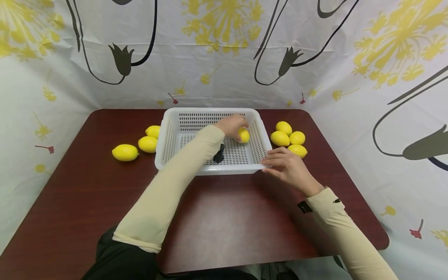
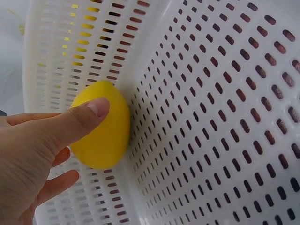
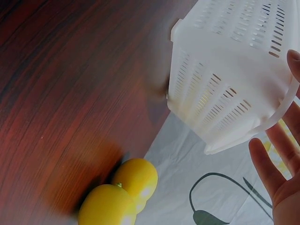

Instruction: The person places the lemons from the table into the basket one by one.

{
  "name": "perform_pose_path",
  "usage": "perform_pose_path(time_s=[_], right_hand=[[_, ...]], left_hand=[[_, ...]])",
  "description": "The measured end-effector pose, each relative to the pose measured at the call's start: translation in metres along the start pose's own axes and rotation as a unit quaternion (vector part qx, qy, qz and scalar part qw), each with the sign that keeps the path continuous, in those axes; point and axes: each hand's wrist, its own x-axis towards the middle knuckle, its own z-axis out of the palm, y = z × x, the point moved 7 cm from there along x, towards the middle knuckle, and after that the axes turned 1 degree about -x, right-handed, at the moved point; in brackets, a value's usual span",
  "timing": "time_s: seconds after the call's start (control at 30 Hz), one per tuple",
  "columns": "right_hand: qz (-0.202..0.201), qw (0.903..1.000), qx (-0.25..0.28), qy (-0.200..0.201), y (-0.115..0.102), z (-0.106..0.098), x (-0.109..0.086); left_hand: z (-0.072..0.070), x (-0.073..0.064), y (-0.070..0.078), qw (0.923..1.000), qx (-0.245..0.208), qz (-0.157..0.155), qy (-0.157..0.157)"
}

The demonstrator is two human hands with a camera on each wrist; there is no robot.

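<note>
My left hand [image 1: 231,126] reaches inside the white perforated basket [image 1: 210,170], near its right end. Its thumb and fingers hold a yellow lemon [image 2: 105,136]; in the left wrist view the thumb lies across the front of the lemon, which is right against the slotted side wall, beside the basket floor. My right hand [image 1: 288,169] is at the basket's near right corner, its fairly straight fingers touching the rim and its thumb lower, on the near side. In the right wrist view, only part of this hand shows, beside the basket's rim.
Several lemons [image 1: 280,138] cluster on the dark red table [image 1: 224,225], right of the basket. Three more lemons [image 1: 125,153] lie on its left. Behind the table hangs a patterned white cloth [image 1: 217,85]. A small black object [image 1: 219,154] shows beside the left sleeve.
</note>
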Motion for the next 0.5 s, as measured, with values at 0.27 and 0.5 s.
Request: perform_pose_path(time_s=[0.27,0.5], right_hand=[[0.002,1.0000,0.000,-0.001,0.000,0.000,0.000],[0.005,1.0000,-0.001,-0.004,0.000,-0.001,0.001]], left_hand=[[-0.017,-0.007,0.002,0.9998,0.009,-0.013,-0.011],[-0.036,-0.013,0.002,0.9996,0.020,-0.007,-0.021]])
